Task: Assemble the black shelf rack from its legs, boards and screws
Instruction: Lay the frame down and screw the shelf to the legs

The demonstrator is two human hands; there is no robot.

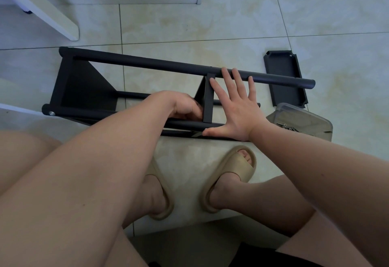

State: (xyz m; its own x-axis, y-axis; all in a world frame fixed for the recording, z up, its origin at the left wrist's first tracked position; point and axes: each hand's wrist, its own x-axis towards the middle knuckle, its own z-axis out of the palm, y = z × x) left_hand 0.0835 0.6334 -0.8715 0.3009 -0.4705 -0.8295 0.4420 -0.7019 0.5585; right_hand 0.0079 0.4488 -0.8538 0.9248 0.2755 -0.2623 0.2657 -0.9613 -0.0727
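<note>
Black rack (147, 63) on its side on the floor (189, 24), 1 end board (84, 85) fitted at its left. Middle board (208, 98) set between far leg (280, 79) and near leg (84, 114), likely being fastened. Right grip (235, 106) flat, fingers spread, pressing board and far leg, probably for alignment. Left grip (181, 106) curled at near-leg joint; contents hidden, cannot tell. Right of rack: spare board (284, 77), screw tub (303, 119).

matt black rack (181, 68), glossy tile floor (210, 24)
</note>
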